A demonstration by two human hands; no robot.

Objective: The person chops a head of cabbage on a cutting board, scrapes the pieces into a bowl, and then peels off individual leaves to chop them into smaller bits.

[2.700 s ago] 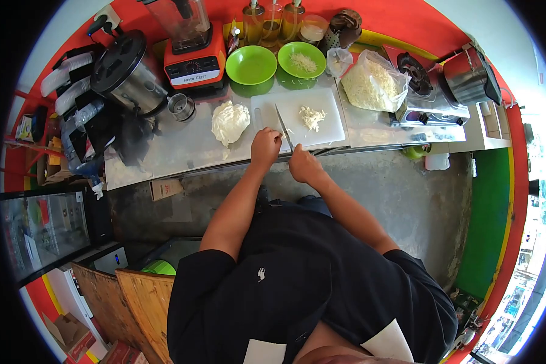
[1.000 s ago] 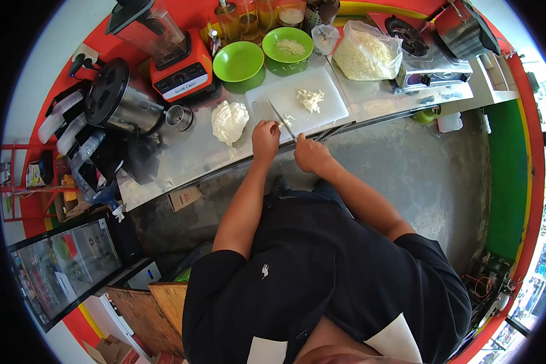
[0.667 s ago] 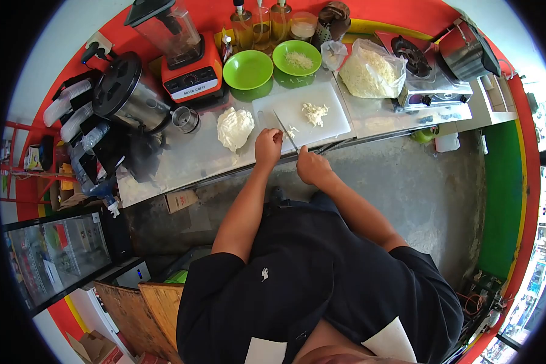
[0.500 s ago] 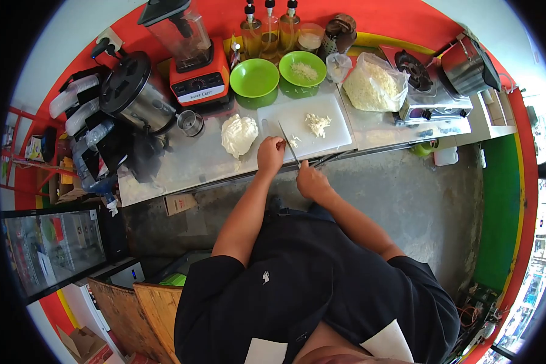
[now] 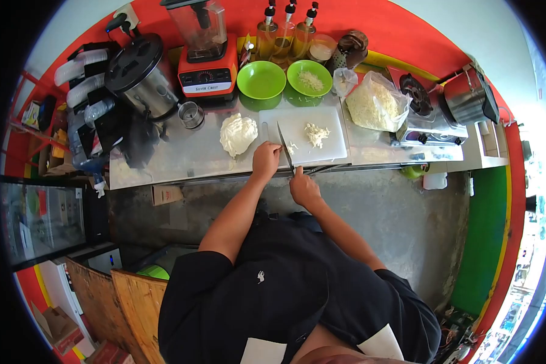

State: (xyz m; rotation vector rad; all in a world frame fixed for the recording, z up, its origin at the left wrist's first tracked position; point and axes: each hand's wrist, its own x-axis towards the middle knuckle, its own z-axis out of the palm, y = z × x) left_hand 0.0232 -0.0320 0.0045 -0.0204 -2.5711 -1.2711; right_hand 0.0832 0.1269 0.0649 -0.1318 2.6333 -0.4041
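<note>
A knife (image 5: 284,144) is gripped by its handle in my right hand (image 5: 305,189), just off the near edge of the white cutting board (image 5: 297,119). Its blade slants over the board's left part. My left hand (image 5: 267,160) is closed at the board's near left corner, with the fingertips beside the blade; whatever they hold is hidden. Pale shreds (image 5: 292,147) lie just right of the blade, and a larger heap of shreds (image 5: 316,134) sits further right on the board. To the left, a white lump (image 5: 238,134) rests on the metal counter (image 5: 182,159).
Behind the board stand a green bowl (image 5: 261,80) and another green bowl (image 5: 296,70) with pale shreds inside. A plastic bag of shreds (image 5: 376,103) and a gas stove (image 5: 432,130) are to the right. A blender (image 5: 207,76) and a steel pot (image 5: 144,85) stand left.
The camera view has shifted slightly. My right hand still holds the knife and my left hand stays closed beside the blade; the shreds and the white lump look much the same.
</note>
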